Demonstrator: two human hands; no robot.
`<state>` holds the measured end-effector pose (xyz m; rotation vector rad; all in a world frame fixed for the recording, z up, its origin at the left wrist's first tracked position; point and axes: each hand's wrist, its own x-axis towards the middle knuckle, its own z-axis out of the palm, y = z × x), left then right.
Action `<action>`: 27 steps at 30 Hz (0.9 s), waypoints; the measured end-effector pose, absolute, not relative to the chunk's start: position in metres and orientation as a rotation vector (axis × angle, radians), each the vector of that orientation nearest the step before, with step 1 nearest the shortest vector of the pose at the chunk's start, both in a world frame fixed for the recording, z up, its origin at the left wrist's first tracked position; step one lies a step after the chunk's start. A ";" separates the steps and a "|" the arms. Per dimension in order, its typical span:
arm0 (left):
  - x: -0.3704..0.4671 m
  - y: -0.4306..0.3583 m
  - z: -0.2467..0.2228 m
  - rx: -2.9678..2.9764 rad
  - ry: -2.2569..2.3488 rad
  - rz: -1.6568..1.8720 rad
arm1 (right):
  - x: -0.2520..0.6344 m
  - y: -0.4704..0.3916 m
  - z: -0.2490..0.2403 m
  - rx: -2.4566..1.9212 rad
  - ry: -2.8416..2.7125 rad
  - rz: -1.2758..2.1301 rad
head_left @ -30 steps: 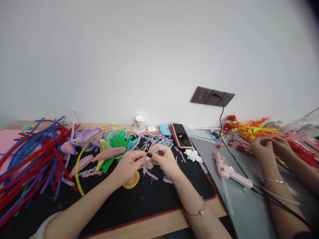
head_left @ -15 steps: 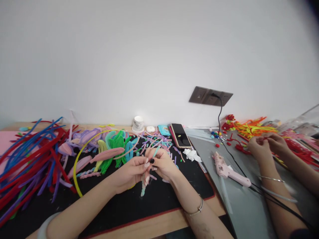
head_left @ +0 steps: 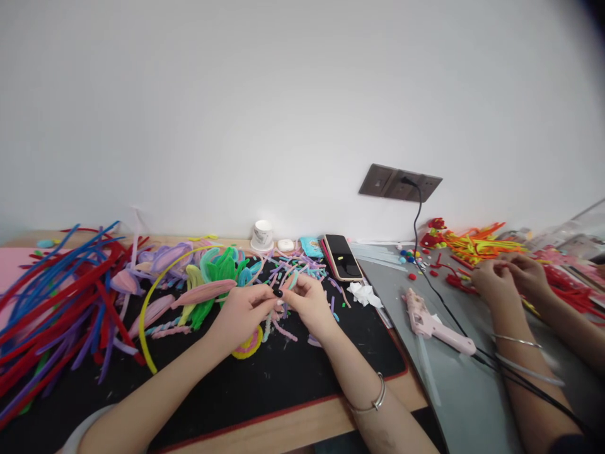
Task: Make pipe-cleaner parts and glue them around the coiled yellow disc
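Note:
My left hand (head_left: 246, 316) and my right hand (head_left: 309, 308) meet above the black mat (head_left: 227, 391), thumbs and fingertips pinched together. Between them is a thin pastel pipe cleaner twist (head_left: 267, 328); one light-blue end shows above my right fingers and another part hangs below. Its middle is hidden by the fingers. Just under my left hand lies a round yellow and pink pipe cleaner coil (head_left: 258, 345), partly covered by that hand. A short pink twisted piece (head_left: 286, 332) rests on the mat below my right hand.
Red, blue and purple pipe cleaners (head_left: 70, 302) heap at the left, beside a yellow hoop (head_left: 144, 315). Behind are cut pieces (head_left: 293, 261), a paper cup (head_left: 261, 234) and a phone (head_left: 343, 256). Rightward, a glue gun (head_left: 437, 329) lies near another person's hands (head_left: 496, 284).
My hands have shifted slightly; my left hand turned palm-down and covers more of the twist. The hanging part now shows higher and shorter, and the yellow and pink coil is more visible.

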<state>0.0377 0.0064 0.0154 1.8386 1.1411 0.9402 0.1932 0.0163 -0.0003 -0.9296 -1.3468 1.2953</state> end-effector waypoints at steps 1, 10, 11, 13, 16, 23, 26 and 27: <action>0.037 0.006 0.016 1.844 1.152 0.943 | 0.193 0.016 0.000 -0.944 -1.347 1.287; 0.033 0.007 0.018 2.016 1.105 0.888 | 0.201 0.012 0.013 -0.900 -1.687 1.243; 0.032 0.008 0.018 2.025 1.091 0.864 | 0.202 0.012 0.014 -0.909 -1.731 1.219; 0.031 0.010 0.021 2.010 1.055 0.810 | 0.205 0.013 0.014 -0.915 -1.790 1.192; 0.029 0.013 0.025 1.872 0.992 0.701 | 0.206 0.013 0.013 -0.893 -1.798 1.231; 0.033 0.008 0.018 1.181 0.703 0.634 | 0.203 0.011 0.011 -0.696 -1.545 1.523; 0.035 0.009 0.014 1.124 0.729 0.708 | 0.207 0.015 0.010 -0.795 -1.524 1.402; 0.035 0.010 0.014 1.153 0.763 0.767 | 0.210 0.018 0.010 -0.858 -1.507 1.293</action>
